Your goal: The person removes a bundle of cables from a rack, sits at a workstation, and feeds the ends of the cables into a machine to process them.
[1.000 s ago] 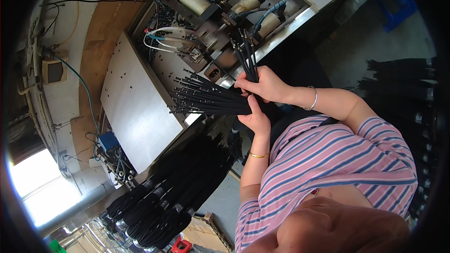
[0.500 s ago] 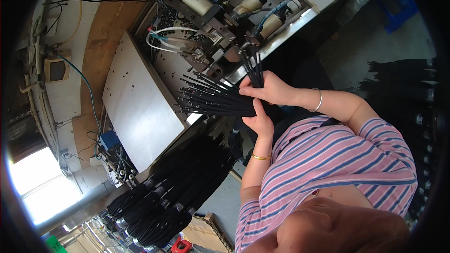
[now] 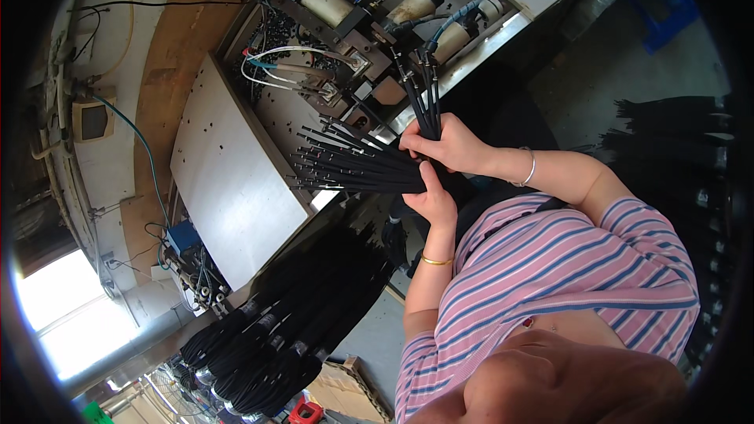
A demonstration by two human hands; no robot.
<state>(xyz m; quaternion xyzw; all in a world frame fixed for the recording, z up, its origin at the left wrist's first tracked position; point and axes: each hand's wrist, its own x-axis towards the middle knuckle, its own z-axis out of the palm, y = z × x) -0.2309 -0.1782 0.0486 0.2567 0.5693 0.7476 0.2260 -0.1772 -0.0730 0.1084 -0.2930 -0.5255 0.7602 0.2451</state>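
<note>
My left hand (image 3: 433,198), gold bangle at its wrist, is closed around a thick bundle of black cords (image 3: 357,166). Their stiff ends, some with pale bands, fan out to the left. Just above it my right hand (image 3: 452,144), with a silver bangle, grips a smaller bunch of black cords (image 3: 425,102) whose ends point up toward the machine. The two hands nearly touch, and the lower lengths of the cords are hidden behind them. Beyond the fingers stands a bench machine (image 3: 361,55) with cylinders, hoses and dark metal blocks.
Small black bits lie scattered around the machine and on the white tabletop (image 3: 236,180) at left. Large tied bundles of black cords (image 3: 267,353) hang below. More black cords (image 3: 667,149) lie at right, near a blue stool (image 3: 667,8). A blue box (image 3: 184,235) sits beyond the table.
The smaller bunch in my right hand has tilted a little left, and its ends have spread apart. My left hand has shifted very slightly left with its bundle.
</note>
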